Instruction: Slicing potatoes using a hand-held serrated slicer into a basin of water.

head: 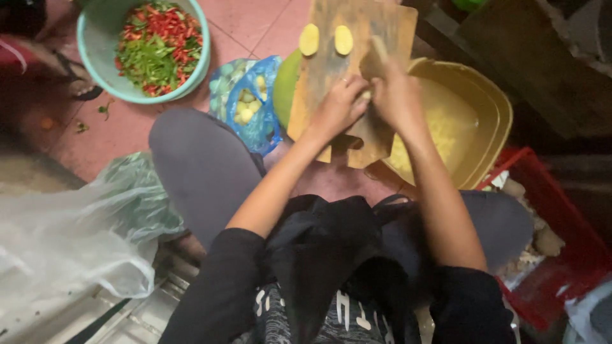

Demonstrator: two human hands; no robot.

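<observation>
1. The left hand (341,105) has its fingers curled down, pinning a small pale yellow piece that is mostly hidden beneath them on the wooden cutting board (331,70). Whether it is potato or another root cannot be told.
2. The right hand (394,95) is closed around what looks like a knife handle (378,50). The blade is hidden, just beside the left fingertips.
3. Risk, as I judge it: the edge works out of sight and touching-close to the curled fingers, so a slip on the tilted board could nick them. The board rests on the bowl rim and a knee, and might rock.
4. Just beyond the fingers, two yellow oval slices (326,39) lie on the board.
5. Right of the hands, a yellow basin (491,108) holds cut yellow pieces.
6. Left of the hands, a blue plastic bag (255,95) holds peeled pale lumps. No label shows.
7. Farther left, a teal bowl (95,44) holds chopped red and green chillies.
8. Near the right elbow, a red crate (567,255). Near the left elbow, a clear plastic bag (70,236), unmarked.
</observation>
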